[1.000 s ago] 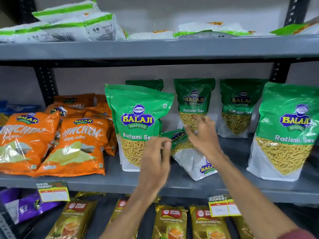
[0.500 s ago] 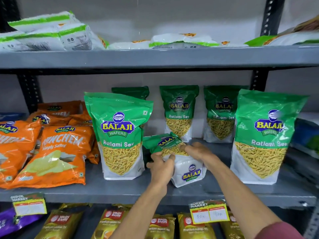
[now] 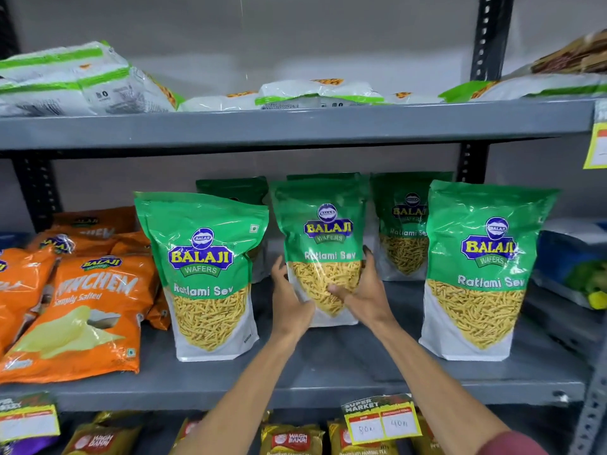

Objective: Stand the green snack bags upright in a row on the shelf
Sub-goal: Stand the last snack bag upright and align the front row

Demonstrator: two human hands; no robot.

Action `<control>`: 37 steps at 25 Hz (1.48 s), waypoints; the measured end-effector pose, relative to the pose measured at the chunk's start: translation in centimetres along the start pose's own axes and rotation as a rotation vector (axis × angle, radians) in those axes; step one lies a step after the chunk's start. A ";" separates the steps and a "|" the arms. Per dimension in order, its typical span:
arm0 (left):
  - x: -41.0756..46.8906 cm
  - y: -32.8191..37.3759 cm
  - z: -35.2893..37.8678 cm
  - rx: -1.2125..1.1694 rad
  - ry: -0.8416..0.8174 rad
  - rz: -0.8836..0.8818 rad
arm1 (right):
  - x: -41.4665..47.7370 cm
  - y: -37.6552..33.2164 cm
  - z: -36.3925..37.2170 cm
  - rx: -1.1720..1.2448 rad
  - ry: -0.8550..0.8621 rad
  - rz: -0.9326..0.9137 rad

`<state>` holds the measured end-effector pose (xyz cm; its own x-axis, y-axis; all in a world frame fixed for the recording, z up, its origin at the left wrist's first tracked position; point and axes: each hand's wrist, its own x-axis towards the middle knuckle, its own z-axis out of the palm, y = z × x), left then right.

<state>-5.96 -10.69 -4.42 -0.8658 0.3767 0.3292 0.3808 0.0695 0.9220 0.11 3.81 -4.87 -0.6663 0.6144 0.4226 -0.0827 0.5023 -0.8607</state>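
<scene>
Judging from the head view, the middle bag (image 3: 323,247) should handle light, soft and slippery, so keep your hold low on both sides. Your left hand (image 3: 289,300) and right hand (image 3: 364,293) clasp it upright, mid-shelf (image 3: 328,385), between two nearer bags. Green top, clear window of yellow sev.
</scene>
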 end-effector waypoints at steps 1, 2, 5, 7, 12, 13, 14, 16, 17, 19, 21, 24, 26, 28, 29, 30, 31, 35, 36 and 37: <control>0.8 -0.1 0.3 0.014 -0.001 -0.042 | 0.4 0.3 0.1 -0.035 0.012 -0.005; 1.5 -0.3 0.6 0.039 -0.003 -0.082 | 0.6 0.6 0.2 -0.065 0.023 0.004; 2.8 -1.7 1.4 0.122 -0.012 -0.090 | 0.9 1.3 0.6 -0.081 0.018 0.015; 3.0 -2.4 1.4 0.134 -0.036 -0.092 | 1.0 1.8 0.5 -0.061 -0.003 0.024; 3.2 -3.4 0.6 0.093 -0.139 -0.111 | -0.5 2.7 -0.3 0.053 -0.153 0.176; 3.2 -3.5 0.5 0.088 -0.149 -0.114 | -0.8 2.7 -0.4 0.038 -0.159 0.182; 3.2 -3.5 0.4 0.088 -0.156 -0.115 | -1.0 2.7 -0.5 0.024 -0.157 0.182; 2.9 -3.3 0.3 0.093 -0.166 -0.105 | -1.4 2.5 -0.6 0.015 -0.148 0.187; 2.7 -3.2 0.2 0.101 -0.165 -0.097 | -1.6 2.3 -0.7 0.012 -0.147 0.190; 2.2 -3.1 0.2 0.124 -0.157 -0.080 | -2.0 2.1 -0.9 0.003 -0.154 0.194; 1.5 -2.9 0.1 0.135 -0.150 -0.066 | -2.7 1.8 -1.3 -0.004 -0.160 0.196; 0.4 -2.6 -0.2 0.160 -0.145 -0.058 | -3.8 1.4 -1.7 -0.018 -0.162 0.204; -0.5 -2.4 -0.4 0.167 -0.146 -0.061 | -4.6 1.1 -1.9 -0.018 -0.158 0.200; -1.3 -2.2 -0.5 0.163 -0.148 -0.052 | -5.4 0.8 -2.2 -0.016 -0.150 0.196; -1.7 -2.1 -0.6 0.160 -0.148 -0.048 | -5.8 0.8 -2.4 -0.010 -0.149 0.197; -2.0 -2.0 -0.7 0.160 -0.148 -0.041 | -6.1 0.8 -2.4 -0.006 -0.151 0.199; -2.4 -2.0 -0.7 0.162 -0.146 -0.031 | -6.4 0.8 -2.5 -0.006 -0.154 0.200; -3.5 -1.5 -0.8 0.170 -0.162 -0.014 | -7.1 0.6 -2.8 -0.022 -0.177 0.199; -3.8 -1.3 -0.8 0.171 -0.170 -0.007 | -7.3 0.4 -3.0 -0.038 -0.192 0.191; -4.1 -1.1 -1.0 0.177 -0.165 0.021 | -7.5 0.3 -3.2 -0.057 -0.205 0.166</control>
<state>-3.12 -13.20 -6.60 -0.7976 0.5250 0.2969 0.4621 0.2155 0.8602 7.42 1.26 -7.39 -0.8041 0.5580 0.2053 0.0785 0.4420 -0.8936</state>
